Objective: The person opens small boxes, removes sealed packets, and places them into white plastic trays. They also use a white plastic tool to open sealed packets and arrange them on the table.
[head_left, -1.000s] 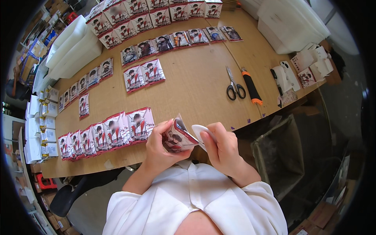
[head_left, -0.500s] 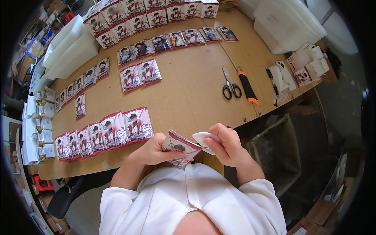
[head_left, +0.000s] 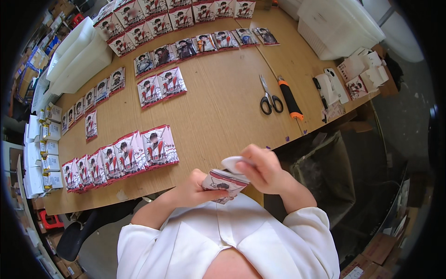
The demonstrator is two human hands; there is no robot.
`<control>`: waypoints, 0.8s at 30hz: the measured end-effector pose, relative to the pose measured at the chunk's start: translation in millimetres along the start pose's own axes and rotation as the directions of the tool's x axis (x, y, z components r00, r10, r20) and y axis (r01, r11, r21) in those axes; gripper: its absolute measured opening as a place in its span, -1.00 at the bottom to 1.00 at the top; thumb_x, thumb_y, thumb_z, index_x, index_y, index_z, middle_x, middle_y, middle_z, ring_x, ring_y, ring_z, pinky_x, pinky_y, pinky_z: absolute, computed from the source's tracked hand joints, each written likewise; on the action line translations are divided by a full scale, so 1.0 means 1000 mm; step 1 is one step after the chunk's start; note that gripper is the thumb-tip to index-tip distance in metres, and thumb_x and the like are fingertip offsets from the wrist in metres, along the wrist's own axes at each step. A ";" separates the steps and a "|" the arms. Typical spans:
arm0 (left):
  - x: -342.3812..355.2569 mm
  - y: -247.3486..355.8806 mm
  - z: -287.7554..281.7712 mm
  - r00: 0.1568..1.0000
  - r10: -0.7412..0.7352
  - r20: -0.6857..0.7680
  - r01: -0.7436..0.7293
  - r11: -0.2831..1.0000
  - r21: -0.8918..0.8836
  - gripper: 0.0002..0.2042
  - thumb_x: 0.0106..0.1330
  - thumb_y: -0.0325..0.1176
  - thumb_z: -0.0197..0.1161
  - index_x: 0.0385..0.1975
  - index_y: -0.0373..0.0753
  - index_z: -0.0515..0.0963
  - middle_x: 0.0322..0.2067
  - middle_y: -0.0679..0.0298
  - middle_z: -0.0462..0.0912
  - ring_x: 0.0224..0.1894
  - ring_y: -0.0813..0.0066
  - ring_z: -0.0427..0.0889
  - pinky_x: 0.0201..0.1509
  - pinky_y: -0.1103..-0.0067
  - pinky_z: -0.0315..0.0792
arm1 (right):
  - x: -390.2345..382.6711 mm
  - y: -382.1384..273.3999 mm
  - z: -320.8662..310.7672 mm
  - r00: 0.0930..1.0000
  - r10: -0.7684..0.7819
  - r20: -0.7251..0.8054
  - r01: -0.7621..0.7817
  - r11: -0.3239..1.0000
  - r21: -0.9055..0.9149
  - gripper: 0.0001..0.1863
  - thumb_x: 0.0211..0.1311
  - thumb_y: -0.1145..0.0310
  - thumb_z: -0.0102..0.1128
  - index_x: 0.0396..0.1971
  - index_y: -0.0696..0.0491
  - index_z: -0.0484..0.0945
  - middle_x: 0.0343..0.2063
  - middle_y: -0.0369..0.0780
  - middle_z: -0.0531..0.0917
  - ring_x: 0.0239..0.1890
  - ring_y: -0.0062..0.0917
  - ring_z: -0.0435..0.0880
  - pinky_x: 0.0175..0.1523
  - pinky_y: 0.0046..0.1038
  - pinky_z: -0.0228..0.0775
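Pinched in my left hand (head_left: 197,190) is a red-and-white printed packet (head_left: 222,185), held low over my lap near the table's front edge, its top end showing several thin layers. My right hand (head_left: 265,173) grips a flat white rounded object (head_left: 230,163) just above that end; whether the two touch I cannot tell. Left of my hands on the table (head_left: 216,116) lies an overlapping row of similar packets (head_left: 158,146). Two more packets (head_left: 169,84) lie farther back. Black-handled scissors (head_left: 269,103) and a black-and-orange cylindrical tool (head_left: 290,96) lie to the right.
Rows of card packets (head_left: 204,43) and stacked printed packs (head_left: 153,22) occupy the back. Translucent bins (head_left: 78,56) (head_left: 338,29) stand at both sides. White boxes (head_left: 42,153) line the left edge; a tape dispenser (head_left: 331,93) and cartons (head_left: 367,72) sit right.
My left hand and its packet have moved down and right, the packet tipping flatter. The white object in my right hand has shifted to just over the packet's top. The whole view has shifted slightly.
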State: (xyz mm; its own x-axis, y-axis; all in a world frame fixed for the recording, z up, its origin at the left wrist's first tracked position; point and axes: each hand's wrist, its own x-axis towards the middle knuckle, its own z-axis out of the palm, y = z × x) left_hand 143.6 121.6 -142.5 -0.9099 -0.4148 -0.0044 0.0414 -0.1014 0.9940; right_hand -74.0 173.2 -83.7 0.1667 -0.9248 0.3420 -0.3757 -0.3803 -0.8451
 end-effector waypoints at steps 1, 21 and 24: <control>-0.001 0.000 -0.002 0.999 -0.018 -0.031 0.017 0.999 -0.041 -0.82 0.21 -0.52 0.27 -0.21 -0.40 0.60 -0.33 0.18 0.70 -0.29 0.53 0.65 -0.14 0.60 0.49 | 0.001 0.000 -0.005 0.999 0.010 -0.042 -0.012 0.999 -0.031 -0.87 0.23 0.49 0.14 -0.41 0.14 0.37 -0.70 -0.15 0.43 -0.70 -0.35 0.47 -0.59 -0.46 0.22; 0.010 -0.005 -0.014 0.962 0.240 -0.130 -0.251 0.965 -0.077 -0.09 0.02 -0.05 0.43 0.30 -0.28 0.05 0.07 0.21 0.32 0.16 0.41 0.30 0.28 0.44 0.12 | -0.040 0.163 -0.141 0.520 0.141 -0.843 -0.781 0.479 -0.401 -0.68 0.32 0.23 0.02 -0.34 0.23 0.49 -0.47 0.00 0.55 -0.35 -0.13 0.52 -0.24 -0.28 0.35; 0.015 -0.003 -0.016 0.903 0.375 -0.209 -0.341 0.922 0.182 -0.11 -0.29 -0.40 0.65 0.14 -0.19 0.26 0.04 0.21 0.38 0.13 0.33 0.35 0.20 0.45 0.20 | -0.032 0.174 -0.136 0.551 0.038 -0.834 -0.765 0.422 -0.486 -0.70 0.31 0.23 0.05 -0.27 0.20 0.52 -0.43 -0.07 0.55 -0.27 -0.17 0.51 -0.18 -0.29 0.35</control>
State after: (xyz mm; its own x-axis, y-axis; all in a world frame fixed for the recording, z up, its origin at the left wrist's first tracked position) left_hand 136.8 101.2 -147.8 -0.7199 -0.6014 0.3464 0.2739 0.2123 0.9380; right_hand -268.8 135.2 -185.3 -0.6828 -0.5341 0.4986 -0.7292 0.5410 -0.4191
